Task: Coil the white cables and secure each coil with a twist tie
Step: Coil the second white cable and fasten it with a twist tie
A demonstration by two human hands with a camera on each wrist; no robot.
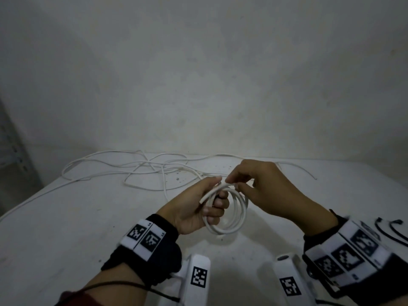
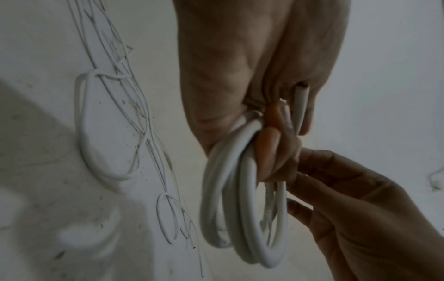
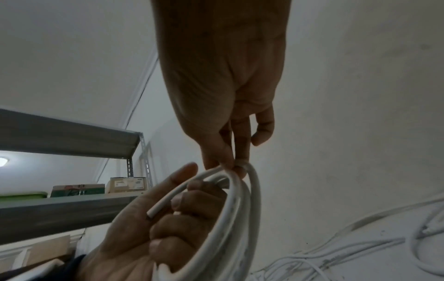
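While our left hand (image 1: 194,208) curls its fingers round the white coil (image 1: 227,208), holding several loops together above the table (image 1: 77,228), our right hand (image 1: 265,191) pinches the top of the coil at about twelve o'clock between thumb and fingertips. The cut end of the cable (image 3: 163,205) lies across our left palm. Loose cable (image 1: 136,171) sprawls on the table toward eleven o'clock from the hands. At three o'clock, near the edge, lie thin black ties (image 1: 390,230).
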